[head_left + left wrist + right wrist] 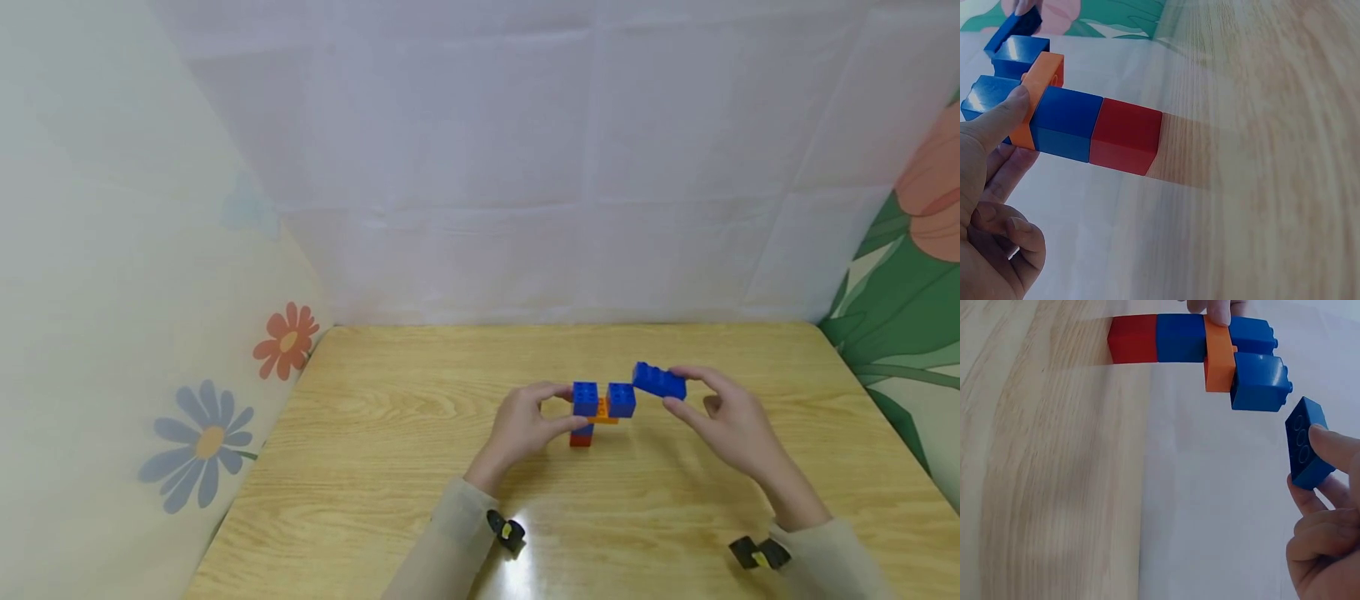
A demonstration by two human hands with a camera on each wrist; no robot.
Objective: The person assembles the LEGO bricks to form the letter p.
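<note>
A small tower of building bricks stands upright on the wooden table. At its base is a red brick (581,440), with a blue brick (1065,122) stacked on it. An orange brick (1219,369) lies across the top and overhangs to the right. Two blue bricks sit on the orange one: a left block (585,398) and a right block (621,400). My left hand (525,425) pinches the tower's upper left part between thumb and fingers. My right hand (731,429) pinches a long blue brick (658,381), tilted in the air beside the right block, its hollow underside (1300,440) visible.
The wooden table (375,467) carries the tower and extends around it. A white cloth wall (465,167) rises behind its far edge. Flower-printed panels flank it, left (97,292) and right (892,292). Dark wrist straps show at both sleeves.
</note>
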